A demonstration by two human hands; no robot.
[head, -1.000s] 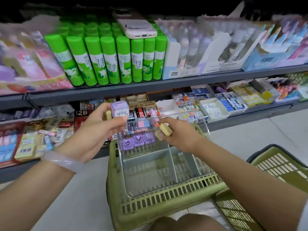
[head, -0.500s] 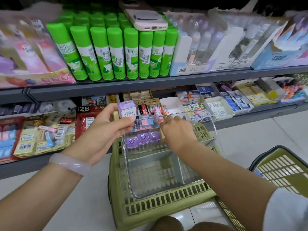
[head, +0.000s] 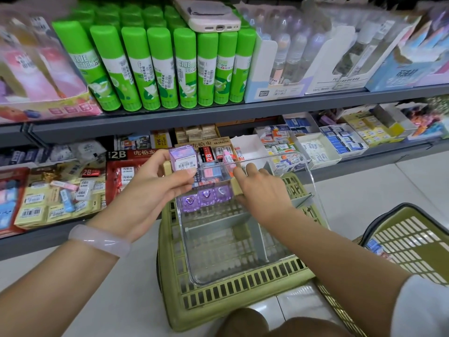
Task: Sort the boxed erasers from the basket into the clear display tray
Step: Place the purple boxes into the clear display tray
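Purple boxed eraser [head: 182,159] sits pinched between the thumb and fingers of the left hand [head: 155,188], at ten o'clock just beside the clear display tray [head: 313,188]. Right hand [head: 262,190] curls its grip around a tan eraser [head: 235,188] inside the tray's far compartment, beside three purple erasers [head: 206,198]. Tray rests on an upturned green basket [head: 233,302].

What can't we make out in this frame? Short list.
Head view only:
- Beige box: mostly hidden under the right hand; its print and how it sits in the clear tray unreadable.
- Purple box in the left hand: barcode label too small.
- Second basket: cut by the right edge, contents mostly unseen.
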